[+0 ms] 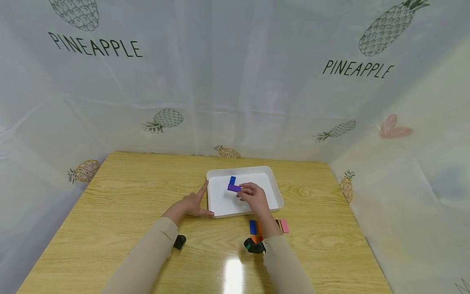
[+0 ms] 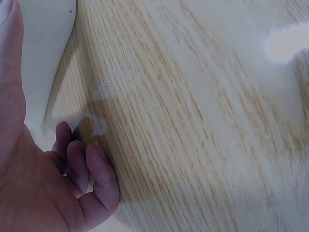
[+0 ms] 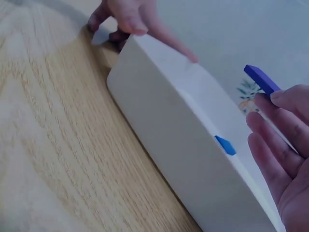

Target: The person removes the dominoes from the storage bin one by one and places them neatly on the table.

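A white tray (image 1: 222, 204) lies on the wooden table. My left hand (image 1: 193, 203) is at its left side, index finger and thumb spread along the rim and touching it. The other fingers (image 2: 102, 179) are bent loosely beside the tray. Over the tray, my right hand (image 1: 254, 197) pinches a flat purple block (image 1: 233, 188) by one end between thumb and fingers. The right wrist view shows the purple block (image 3: 260, 79) held above the rim. A blue block (image 1: 232, 180) is inside the tray, partly overlapped by the purple one in the head view.
Loose flat blocks lie in front of the tray, partly behind my right forearm: a blue one (image 1: 253, 227), a pink one (image 1: 284, 226), and orange, red and black ones. Black wrist devices (image 1: 179, 241) show at both sleeves. A pineapple-printed curtain (image 1: 235, 122) stands behind the table.
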The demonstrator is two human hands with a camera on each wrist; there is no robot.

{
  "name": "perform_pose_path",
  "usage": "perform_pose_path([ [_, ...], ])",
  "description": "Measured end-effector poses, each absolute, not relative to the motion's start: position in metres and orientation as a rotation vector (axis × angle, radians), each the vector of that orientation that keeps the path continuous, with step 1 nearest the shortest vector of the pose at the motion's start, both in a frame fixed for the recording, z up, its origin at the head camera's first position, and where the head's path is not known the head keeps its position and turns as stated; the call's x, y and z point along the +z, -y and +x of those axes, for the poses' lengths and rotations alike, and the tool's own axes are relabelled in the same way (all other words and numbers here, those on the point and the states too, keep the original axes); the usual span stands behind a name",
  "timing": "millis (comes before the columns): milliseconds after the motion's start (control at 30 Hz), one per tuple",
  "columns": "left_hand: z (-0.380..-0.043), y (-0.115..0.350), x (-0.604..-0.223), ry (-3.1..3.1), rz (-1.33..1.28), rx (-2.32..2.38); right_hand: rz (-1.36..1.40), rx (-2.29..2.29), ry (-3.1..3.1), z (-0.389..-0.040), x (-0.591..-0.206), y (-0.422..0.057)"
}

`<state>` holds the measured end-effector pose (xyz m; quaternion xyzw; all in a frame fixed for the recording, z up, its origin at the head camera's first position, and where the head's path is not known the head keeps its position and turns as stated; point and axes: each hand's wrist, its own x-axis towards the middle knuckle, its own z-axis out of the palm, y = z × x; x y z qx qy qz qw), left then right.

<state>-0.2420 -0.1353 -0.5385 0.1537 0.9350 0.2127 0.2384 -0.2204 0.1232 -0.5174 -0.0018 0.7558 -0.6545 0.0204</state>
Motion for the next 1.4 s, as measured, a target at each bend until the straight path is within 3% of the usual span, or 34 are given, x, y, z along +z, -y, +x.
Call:
perform_pose_path([
  [333, -0.232, 0.131, -0.517, -2.552, 0.432, 0.561, 0.141, -2.258, -2.265, -0.189, -0.512, -0.145],
  [1400, -0.232, 0.134, -0.517, -2.544, 0.420, 0.634, 0.447, -2.544, -1.996, -0.113, -0.529, -0.200],
])
